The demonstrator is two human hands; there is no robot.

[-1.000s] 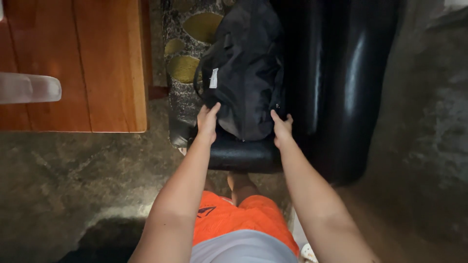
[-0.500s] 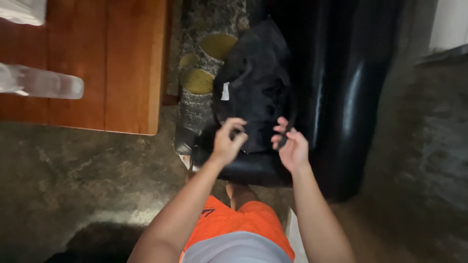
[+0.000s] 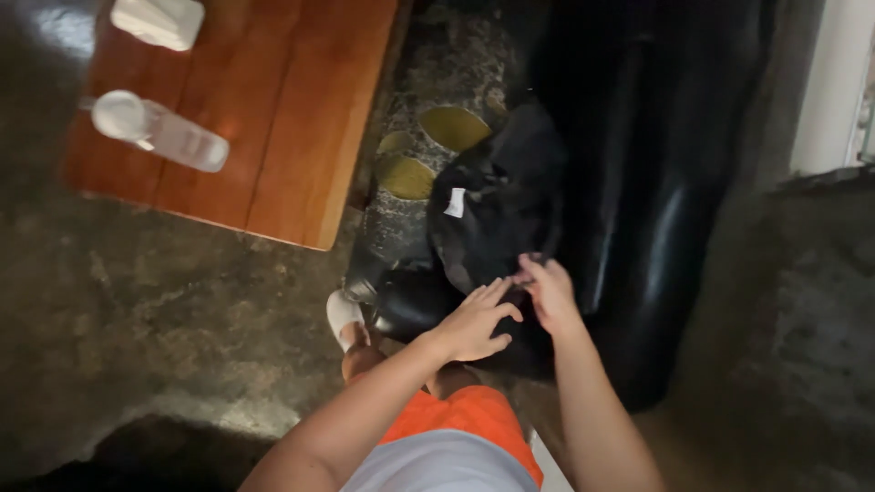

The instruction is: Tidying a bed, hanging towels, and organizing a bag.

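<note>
A black fabric bag (image 3: 497, 214) with a small white tag lies on the seat of a black leather sofa (image 3: 638, 182). My left hand (image 3: 478, 321) rests flat at the bag's near edge, fingers spread and holding nothing. Just to the right of it, my right hand (image 3: 549, 293) has its fingertips pinched on the bag's lower right edge. What the fingers pinch is too dark to make out. Both forearms reach in from the bottom of the head view.
A wooden table (image 3: 273, 118) stands at upper left with a clear plastic bottle (image 3: 162, 133) lying on it and a white object (image 3: 159, 20). A patterned cushion (image 3: 410, 173) lies left of the bag. My foot in a white sandal (image 3: 344, 315) is on the stone floor (image 3: 137, 310).
The view has tilted so the table and bottle show more. My hands came off the bag's sides and closed together at its near edge; my right hand now pinches it.
</note>
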